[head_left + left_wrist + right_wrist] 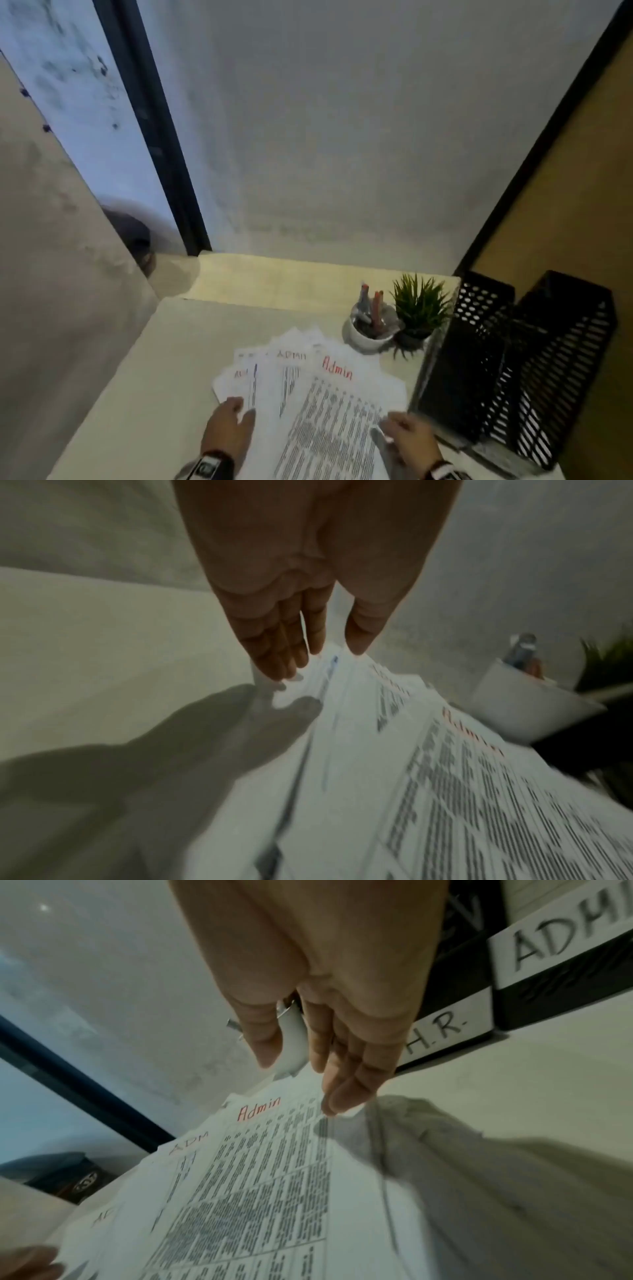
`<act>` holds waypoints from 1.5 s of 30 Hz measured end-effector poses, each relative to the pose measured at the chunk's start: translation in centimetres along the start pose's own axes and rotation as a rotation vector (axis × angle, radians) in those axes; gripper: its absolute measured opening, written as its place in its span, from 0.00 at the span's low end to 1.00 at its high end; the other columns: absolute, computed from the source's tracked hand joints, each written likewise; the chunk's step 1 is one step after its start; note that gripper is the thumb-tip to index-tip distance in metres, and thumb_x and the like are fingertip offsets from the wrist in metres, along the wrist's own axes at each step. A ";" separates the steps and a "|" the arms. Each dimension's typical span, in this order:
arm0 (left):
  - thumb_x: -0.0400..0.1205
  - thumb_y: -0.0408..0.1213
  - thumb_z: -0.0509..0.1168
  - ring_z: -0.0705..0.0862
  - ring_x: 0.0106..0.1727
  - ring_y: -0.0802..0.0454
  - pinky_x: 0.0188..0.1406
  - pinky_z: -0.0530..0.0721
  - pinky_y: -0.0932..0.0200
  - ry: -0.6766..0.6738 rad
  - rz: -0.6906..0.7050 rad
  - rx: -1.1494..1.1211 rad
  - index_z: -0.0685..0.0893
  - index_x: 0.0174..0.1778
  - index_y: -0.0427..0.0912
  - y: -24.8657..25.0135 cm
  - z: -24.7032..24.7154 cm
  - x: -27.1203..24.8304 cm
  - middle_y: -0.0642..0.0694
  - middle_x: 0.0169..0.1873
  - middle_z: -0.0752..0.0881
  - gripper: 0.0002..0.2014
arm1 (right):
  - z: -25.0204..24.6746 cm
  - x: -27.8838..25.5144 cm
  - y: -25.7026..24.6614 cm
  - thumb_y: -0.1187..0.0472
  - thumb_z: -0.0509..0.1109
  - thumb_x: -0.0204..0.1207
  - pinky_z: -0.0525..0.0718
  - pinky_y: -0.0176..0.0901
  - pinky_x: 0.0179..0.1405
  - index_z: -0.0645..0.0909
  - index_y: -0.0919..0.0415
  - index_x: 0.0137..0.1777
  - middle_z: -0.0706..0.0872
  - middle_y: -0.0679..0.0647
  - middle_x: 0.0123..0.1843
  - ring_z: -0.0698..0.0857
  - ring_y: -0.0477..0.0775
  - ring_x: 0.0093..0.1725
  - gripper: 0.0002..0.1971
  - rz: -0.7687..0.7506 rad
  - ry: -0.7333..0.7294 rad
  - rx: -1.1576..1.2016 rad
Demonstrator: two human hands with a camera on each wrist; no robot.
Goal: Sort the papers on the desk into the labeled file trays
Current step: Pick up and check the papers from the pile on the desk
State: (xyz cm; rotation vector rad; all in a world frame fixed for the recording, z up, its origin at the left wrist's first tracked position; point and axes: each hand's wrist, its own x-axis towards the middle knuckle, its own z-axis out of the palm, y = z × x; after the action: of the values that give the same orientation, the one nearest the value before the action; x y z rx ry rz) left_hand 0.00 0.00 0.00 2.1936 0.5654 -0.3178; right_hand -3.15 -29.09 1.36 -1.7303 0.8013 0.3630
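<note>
Left hand lies flat, fingers straight and close together, tips pressing the left edge of the papers. Right hand is relaxed and loosely spread; its fingertips touch the right edge of the top sheet, pinching nothing. The papers sit fanned on the counter between both hands, just left of the trays.

Progress, as I judge it: sorting hasn't begun. The whole fan is on the counter, and no sheet shows in the trays, though their insides are mostly hidden.

Sheets are thin, white, densely printed, several headed "Admin". Trays are black perforated boxes with white labels reading "H.R." and "ADM…". Beyond stand a smooth white cup of pens and a spiky plant
</note>
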 end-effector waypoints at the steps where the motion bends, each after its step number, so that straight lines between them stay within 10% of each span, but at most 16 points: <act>1: 0.79 0.38 0.68 0.81 0.64 0.41 0.65 0.74 0.55 -0.029 0.001 0.029 0.79 0.65 0.35 0.0 0.8 0.3 0.37 0.64 0.82 0.19 | 0.5 0.6 0.1 0.68 0.72 0.73 0.76 0.34 0.23 0.85 0.65 0.40 0.83 0.69 0.37 0.81 0.54 0.30 0.02 -0.023 0.001 0.014; 3: 0.81 0.42 0.65 0.79 0.66 0.42 0.67 0.73 0.55 -0.039 -0.006 0.045 0.76 0.69 0.36 0.1 2.1 0.0 0.39 0.67 0.80 0.22 | 1.4 0.3 -0.6 0.69 0.69 0.76 0.76 0.31 0.19 0.84 0.72 0.50 0.85 0.78 0.46 0.86 0.59 0.39 0.07 -0.010 0.053 -0.015; 7: 0.80 0.46 0.64 0.77 0.66 0.41 0.66 0.76 0.49 0.014 0.034 0.104 0.77 0.67 0.37 -0.2 4.1 -0.6 0.39 0.65 0.79 0.22 | 2.5 1.1 0.5 0.55 0.70 0.72 0.78 0.47 0.57 0.78 0.69 0.58 0.78 0.71 0.65 0.78 0.68 0.64 0.20 0.107 0.279 -0.270; 10: 0.79 0.49 0.65 0.75 0.67 0.40 0.66 0.76 0.47 0.028 0.033 0.134 0.74 0.70 0.38 -0.2 4.8 -0.8 0.39 0.66 0.77 0.26 | 2.9 1.6 1.4 0.55 0.71 0.70 0.75 0.51 0.64 0.79 0.69 0.61 0.78 0.69 0.66 0.76 0.68 0.64 0.23 0.208 0.359 -0.303; 16: 0.73 0.50 0.72 0.81 0.60 0.40 0.57 0.78 0.53 -0.040 -0.107 -0.083 0.72 0.64 0.39 -0.1 5.9 -0.3 0.40 0.60 0.81 0.29 | 2.4 1.8 2.5 0.66 0.73 0.68 0.78 0.46 0.40 0.85 0.75 0.48 0.89 0.69 0.48 0.86 0.64 0.43 0.12 0.111 0.431 -0.145; 19: 0.76 0.42 0.71 0.81 0.44 0.40 0.39 0.73 0.59 -0.060 -0.037 -0.032 0.78 0.43 0.40 0.4 5.9 -0.3 0.43 0.39 0.82 0.11 | 2.2 1.5 2.7 0.65 0.74 0.68 0.76 0.42 0.40 0.85 0.76 0.48 0.89 0.66 0.49 0.85 0.62 0.43 0.13 0.076 0.457 -0.148; 22: 0.75 0.35 0.71 0.70 0.30 0.48 0.27 0.63 0.61 -0.018 0.027 -0.078 0.69 0.26 0.47 0.2 5.7 -0.3 0.51 0.23 0.70 0.17 | 1.9 1.4 2.8 0.67 0.73 0.69 0.76 0.41 0.38 0.86 0.73 0.49 0.89 0.66 0.46 0.85 0.61 0.40 0.11 0.019 0.477 -0.159; 27: 0.74 0.36 0.71 0.79 0.36 0.45 0.43 0.79 0.56 0.103 0.007 -0.148 0.83 0.42 0.42 0.3 4.5 -0.2 0.48 0.29 0.81 0.05 | 1.0 1.0 2.3 0.66 0.73 0.69 0.74 0.41 0.40 0.81 0.69 0.51 0.86 0.64 0.47 0.81 0.58 0.42 0.12 -0.109 0.544 -0.142; 34: 0.80 0.31 0.65 0.79 0.39 0.47 0.44 0.76 0.60 0.171 0.074 -0.156 0.83 0.56 0.38 0.5 3.0 0.3 0.41 0.42 0.87 0.09 | 0.5 0.9 3.3 0.62 0.64 0.79 0.71 0.42 0.44 0.81 0.69 0.38 0.76 0.60 0.36 0.74 0.54 0.40 0.12 -0.276 0.381 -0.125; 39: 0.81 0.30 0.61 0.83 0.38 0.42 0.42 0.80 0.58 0.275 0.139 -0.185 0.88 0.53 0.39 0.3 2.0 0.2 0.39 0.41 0.88 0.11 | 1.4 -0.9 3.7 0.70 0.62 0.79 0.79 0.45 0.55 0.81 0.61 0.65 0.75 0.57 0.47 0.76 0.56 0.51 0.16 -0.500 0.289 -0.289; 45: 0.78 0.26 0.57 0.76 0.36 0.44 0.39 0.73 0.58 0.300 0.053 -0.341 0.81 0.42 0.39 0.1 2.0 0.5 0.43 0.37 0.82 0.08 | 1.3 -1.5 3.5 0.87 0.56 0.60 0.81 0.43 0.43 0.85 0.53 0.21 0.84 0.55 0.35 0.84 0.56 0.39 0.28 -0.349 0.362 0.209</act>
State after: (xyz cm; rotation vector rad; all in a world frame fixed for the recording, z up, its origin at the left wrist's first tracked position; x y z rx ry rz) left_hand 0.45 -1.48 -1.35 1.9293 0.6687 0.1329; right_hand -6.38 -27.78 -0.63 -1.7177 0.7417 -0.2692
